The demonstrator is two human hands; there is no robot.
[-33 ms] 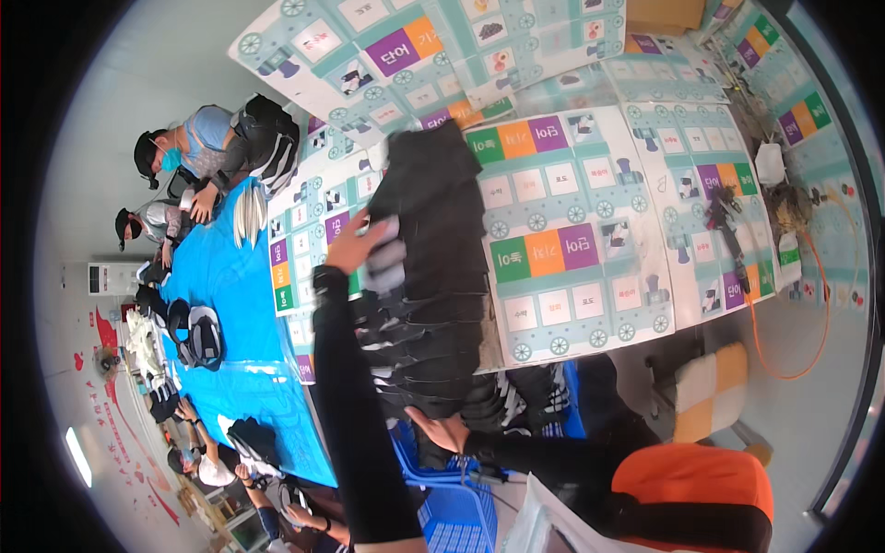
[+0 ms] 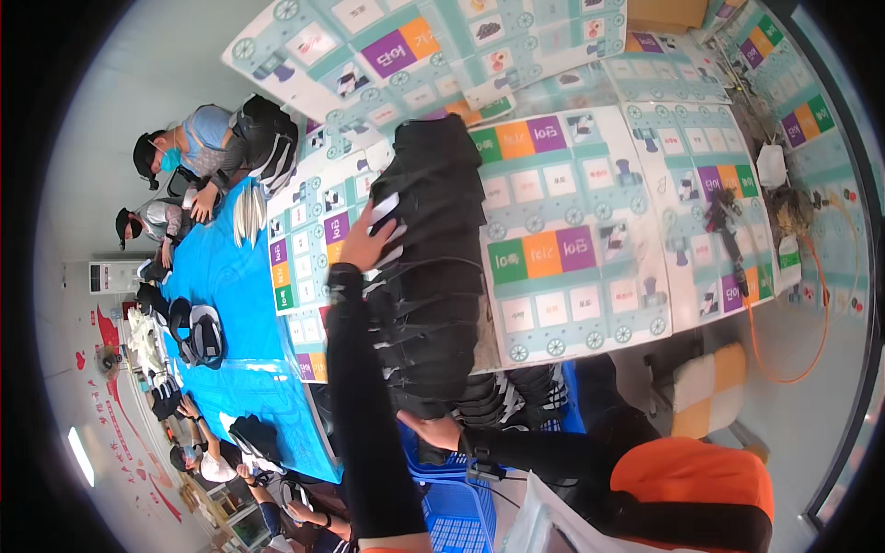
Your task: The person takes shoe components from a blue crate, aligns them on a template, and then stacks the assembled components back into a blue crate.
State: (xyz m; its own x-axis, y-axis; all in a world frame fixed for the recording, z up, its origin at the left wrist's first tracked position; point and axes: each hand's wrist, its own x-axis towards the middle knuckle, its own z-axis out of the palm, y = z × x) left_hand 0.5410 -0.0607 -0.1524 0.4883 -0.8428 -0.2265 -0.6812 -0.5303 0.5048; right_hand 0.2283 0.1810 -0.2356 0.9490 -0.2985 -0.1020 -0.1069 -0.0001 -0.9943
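Observation:
A long row of overlapping black fabric pieces, some with white patches along the left side, runs from the far part of the table toward me. My left hand lies on the row's left edge, its fingers spread beside the white patches. At the near end, just past the table edge, my right hand is held with fingers stretched out, close under the last pieces. Whether its fingertips touch them I cannot tell. Below it, more stacked black pieces fill a blue basket.
Printed sheets cover the table. A black tool with an orange hose lies at right. Leftward, a blue-covered table bears a grey-and-black item; several people work along it. Another blue basket stands below; a chair is at right.
My left hand has shifted slightly right along the row, and the blurred white patches are now sharper. My right hand has moved slightly left at the near end.

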